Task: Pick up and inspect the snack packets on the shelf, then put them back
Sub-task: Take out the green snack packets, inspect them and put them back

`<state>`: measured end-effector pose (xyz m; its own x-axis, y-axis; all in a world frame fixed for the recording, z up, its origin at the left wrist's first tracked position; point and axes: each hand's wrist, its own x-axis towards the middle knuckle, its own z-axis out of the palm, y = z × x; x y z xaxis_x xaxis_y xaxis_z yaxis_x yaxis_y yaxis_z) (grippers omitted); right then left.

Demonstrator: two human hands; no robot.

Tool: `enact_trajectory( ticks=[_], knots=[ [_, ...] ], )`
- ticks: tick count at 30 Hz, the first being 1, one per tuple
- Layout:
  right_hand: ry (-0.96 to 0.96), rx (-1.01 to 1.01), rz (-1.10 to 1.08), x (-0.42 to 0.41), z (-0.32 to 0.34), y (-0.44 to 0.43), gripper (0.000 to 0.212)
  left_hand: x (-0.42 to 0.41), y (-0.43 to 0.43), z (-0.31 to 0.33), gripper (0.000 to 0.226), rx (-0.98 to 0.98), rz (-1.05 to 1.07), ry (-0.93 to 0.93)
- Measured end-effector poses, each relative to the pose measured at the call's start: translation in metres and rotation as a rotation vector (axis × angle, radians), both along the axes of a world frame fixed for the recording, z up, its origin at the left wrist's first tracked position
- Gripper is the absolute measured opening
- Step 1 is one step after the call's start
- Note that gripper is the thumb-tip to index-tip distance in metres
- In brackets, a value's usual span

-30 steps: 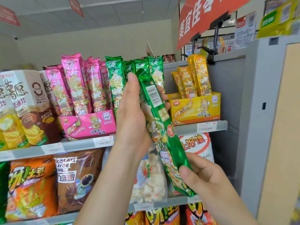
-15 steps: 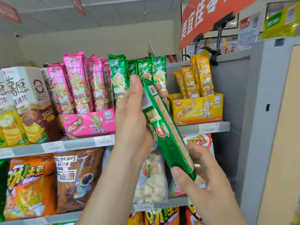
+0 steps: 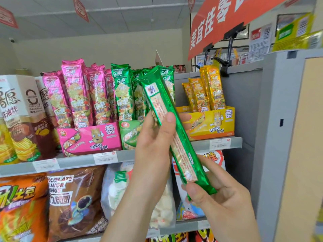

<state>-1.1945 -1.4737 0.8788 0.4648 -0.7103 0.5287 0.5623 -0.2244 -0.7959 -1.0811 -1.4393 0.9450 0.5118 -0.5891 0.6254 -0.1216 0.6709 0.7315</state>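
green snack packet (image 3: 172, 130) is being held in front of the shelf (image 3: 111, 158), between both hands, and it is leaning with the top end up to the left and the bottom end down to the right. its back side is facing the camera, showing a long pale strip of small print and a small label near the top; the print is too small to read. the left hand (image 3: 153, 151) is gripping the middle of the packet, the thumb is lying on the front edge and the other fingers are going behind it, so only their tips are showing on the right side. the right hand (image 3: 222, 203) is pinching the bottom end, the thumb is pressing on the sealed edge and the fingers are supporting it from behind.

behind the packet, more green packets (image 3: 122, 95) are standing upright in a green display box (image 3: 131, 135) on the upper shelf. to the left of them pink packets (image 3: 76, 95) are standing in a pink box (image 3: 90, 138), and to the right yellow packets (image 3: 208, 91) are standing in a yellow box (image 3: 213, 124). on the lower shelf big bags are sitting, an orange bag (image 3: 21, 206) and a brown bag (image 3: 73, 199). a red sign (image 3: 215, 20) is hanging above at the right
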Motion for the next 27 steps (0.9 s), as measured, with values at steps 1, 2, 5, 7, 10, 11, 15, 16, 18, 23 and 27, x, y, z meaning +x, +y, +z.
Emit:
enact_trajectory(
  ticks=[1,2,5,7,10,11,15,16,18,23,27],
  knots=[
    [-0.017,-0.015,-0.042,0.001,0.0,0.0,0.057,-0.001,0.0,-0.004,0.035,0.025,-0.021,-0.02],
    [-0.036,-0.034,-0.079,0.0,-0.001,-0.001,0.057,-0.003,0.001,-0.009,0.035,0.047,-0.041,-0.041],
    [-0.033,-0.167,-0.213,-0.001,-0.003,-0.007,0.06,-0.007,0.001,-0.018,0.034,0.094,-0.009,-0.146],
    [0.02,-0.277,-0.33,-0.001,-0.003,-0.01,0.062,-0.007,0.003,-0.019,0.034,0.099,0.011,-0.162],
    [0.089,-0.381,-0.417,-0.003,-0.003,-0.014,0.056,-0.005,0.006,-0.02,0.039,0.094,0.019,-0.133],
    [0.098,-0.383,-0.393,-0.004,-0.002,-0.015,0.055,-0.004,0.008,-0.02,0.039,0.094,0.015,-0.116],
    [0.125,-0.329,-0.172,-0.01,0.002,-0.019,0.034,0.0,0.011,-0.022,0.028,0.07,-0.03,0.017],
    [0.119,-0.262,-0.137,-0.01,0.003,-0.019,0.03,0.002,0.012,-0.023,0.024,0.065,-0.041,0.046],
    [0.093,-0.089,-0.069,-0.011,0.002,-0.023,0.031,0.003,0.012,-0.026,0.021,0.043,-0.061,0.09],
    [0.109,0.079,0.167,-0.012,0.0,-0.029,0.049,0.002,0.01,-0.033,0.031,0.03,-0.047,0.176],
    [0.158,-0.036,0.038,-0.013,-0.003,-0.029,0.041,0.001,0.007,-0.037,0.023,0.035,-0.07,0.243]
  ],
)
